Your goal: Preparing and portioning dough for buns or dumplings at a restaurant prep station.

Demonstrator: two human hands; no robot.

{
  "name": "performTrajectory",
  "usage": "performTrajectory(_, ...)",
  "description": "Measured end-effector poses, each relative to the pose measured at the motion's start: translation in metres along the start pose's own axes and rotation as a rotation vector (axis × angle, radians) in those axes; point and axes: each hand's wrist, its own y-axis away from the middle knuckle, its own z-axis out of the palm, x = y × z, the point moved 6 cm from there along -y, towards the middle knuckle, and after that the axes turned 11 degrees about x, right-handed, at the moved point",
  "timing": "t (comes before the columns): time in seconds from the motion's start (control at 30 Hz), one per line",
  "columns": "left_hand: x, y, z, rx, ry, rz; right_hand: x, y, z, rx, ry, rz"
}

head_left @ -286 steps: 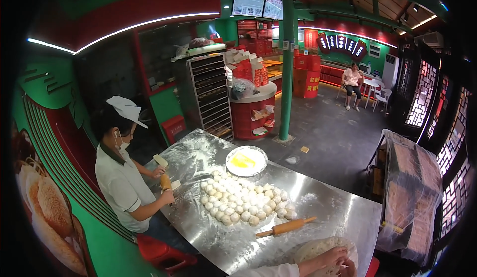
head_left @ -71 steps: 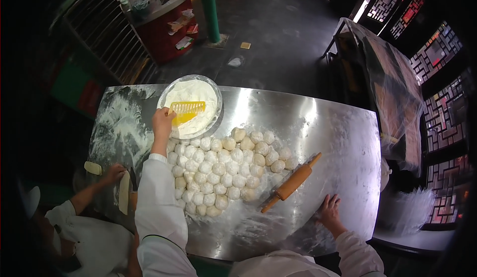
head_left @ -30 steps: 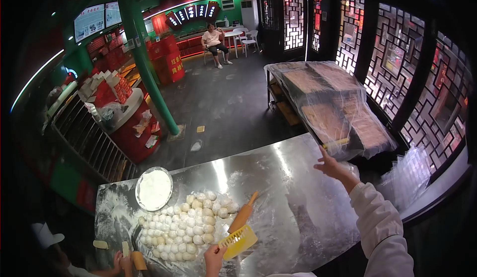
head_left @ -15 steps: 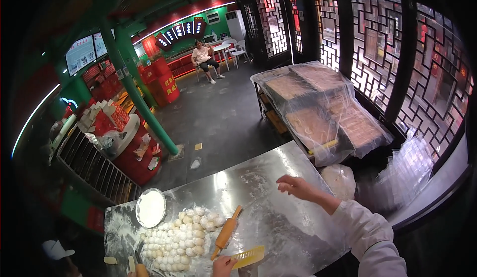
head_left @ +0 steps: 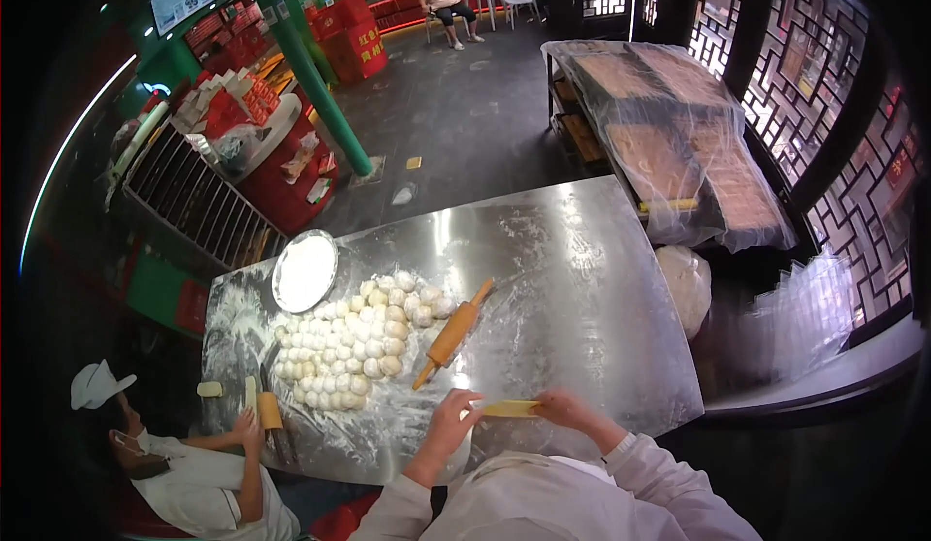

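Close to my body, over the near edge of the steel table [head_left: 543, 299], both my hands pinch a thin yellow dough scraper [head_left: 509, 408] between them. My left hand [head_left: 454, 423] has its left end and my right hand [head_left: 570, 409] its right end. The scraper is seen almost edge-on. Beyond my left hand lies a wooden rolling pin [head_left: 453, 335], slanted and untouched. Floured dough balls [head_left: 349, 342] sit packed together to its left. Behind them stands a round metal bowl [head_left: 336, 268] of white flour.
At left a co-worker [head_left: 189, 478] in a white cap handles a dough strip [head_left: 250, 394] beside another rolling pin [head_left: 270, 411]. A plastic-covered rack of trays [head_left: 669, 143] stands beyond the table at right, near a plastic-wrapped bundle [head_left: 685, 289]. A green pillar [head_left: 325, 95] rises at left.
My right hand has come down from above the table's right side and taken the scraper's other end. The scraper has turned nearly edge-on. My view has tilted downward.
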Motion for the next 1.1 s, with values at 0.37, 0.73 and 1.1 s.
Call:
performTrajectory(0.37,-0.193,-0.031,-0.071,0.301,-0.259,-0.187,-0.003,0.049,0.0,0.278,0.485,0.29)
performTrajectory(0.73,-0.193,-0.051,-0.007,0.148,-0.287,-0.365,-0.003,0.053,0.053,0.298,0.506,0.416)
performTrajectory(1.1,-0.182,-0.009,-0.162,0.53,-0.113,-0.194,0.019,0.045,0.046,0.204,0.514,0.505)
